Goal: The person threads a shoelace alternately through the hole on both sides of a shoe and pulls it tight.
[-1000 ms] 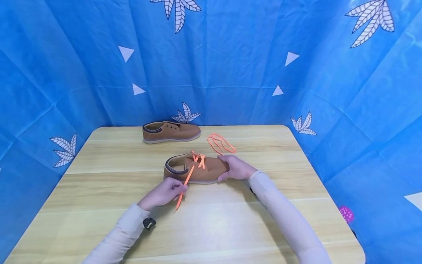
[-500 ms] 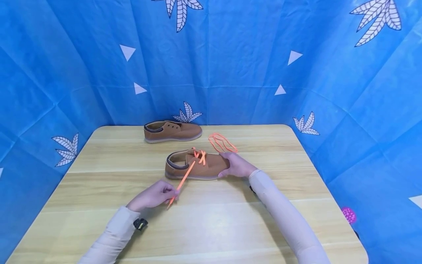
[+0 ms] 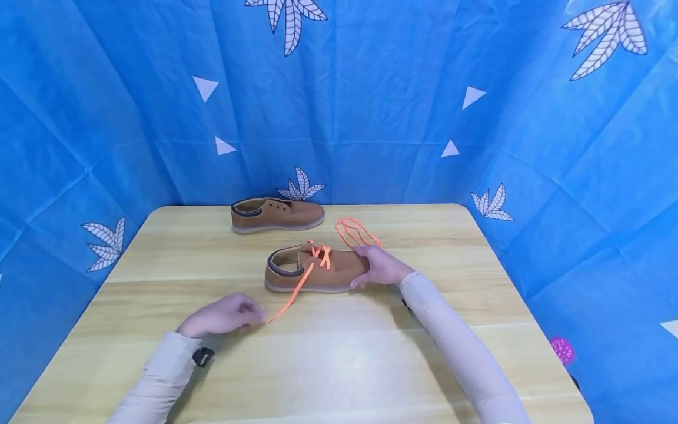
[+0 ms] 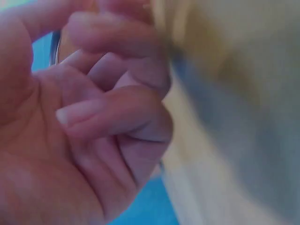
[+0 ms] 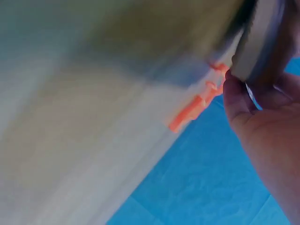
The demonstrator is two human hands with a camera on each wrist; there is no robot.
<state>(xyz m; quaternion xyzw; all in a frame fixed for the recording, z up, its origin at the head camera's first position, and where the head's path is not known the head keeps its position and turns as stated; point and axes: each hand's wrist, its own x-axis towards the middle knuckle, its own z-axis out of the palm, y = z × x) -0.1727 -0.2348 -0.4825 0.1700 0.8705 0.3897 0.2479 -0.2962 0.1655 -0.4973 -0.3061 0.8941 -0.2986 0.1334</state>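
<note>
A brown low shoe (image 3: 341, 271) lies sideways on the table, toe to the right, with an orange shoelace (image 3: 325, 257) crossed through its eyelets. One loose lace end hangs over the near side and curves down onto the tabletop. My right hand (image 3: 382, 267) grips the toe, thumb on the near side; the right wrist view shows that hand (image 5: 265, 122) around the sole edge. Just left of the lace tip is my left hand (image 3: 228, 312), apart from it and holding nothing. Its fingers (image 4: 117, 117) are loosely curled in the left wrist view.
A second brown shoe (image 3: 278, 215), with bare eyelets, stands at the back left of the wooden table (image 3: 339, 365). The rest of the orange lace (image 3: 357, 231) lies looped beyond the toe. Blue patterned cloth (image 3: 339, 106) encloses the back and sides.
My left hand pulled the lace end toward the front left, then slid off its tip and moved further left. The lace went from taut to slack. My right hand stayed on the toe.
</note>
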